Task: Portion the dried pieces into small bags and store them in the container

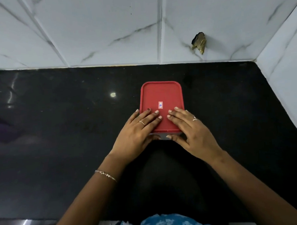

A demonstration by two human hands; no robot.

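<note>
Both sets of fingers are laid out flat and a bit spread on top of the red rectangular plastic lid (161,101), pressing down on its near half. The left hand (136,132) has its fingers (150,114) angled in from the left, with the thumb tucked down along the near edge of the box. The right hand (191,129) mirrors it from the other side, fingers (174,113) straight on the lid and thumb hooked at the front edge too. The fingertips of the two hands are just beside each other near the little white sticker (160,105) in the middle of the lid, not quite touching it.

The lid sits on the clear-ish storage container (163,135), only a thin strip of which shows under the near edge, so I can't tell what's inside it. The container is flat on the glossy black stone surface (68,133), roughly in the middle and a little way out from the back wall.

There's a thin ring (142,122) on the left hand, another ring (194,118) on the right, and a beaded bracelet (105,175) on the left wrist. Behind it all are white marble-look wall tiles (105,28), with a ragged dark hole (199,42) broken into one on the right. A blue patterned garment (167,223) shows at the bottom.
</note>
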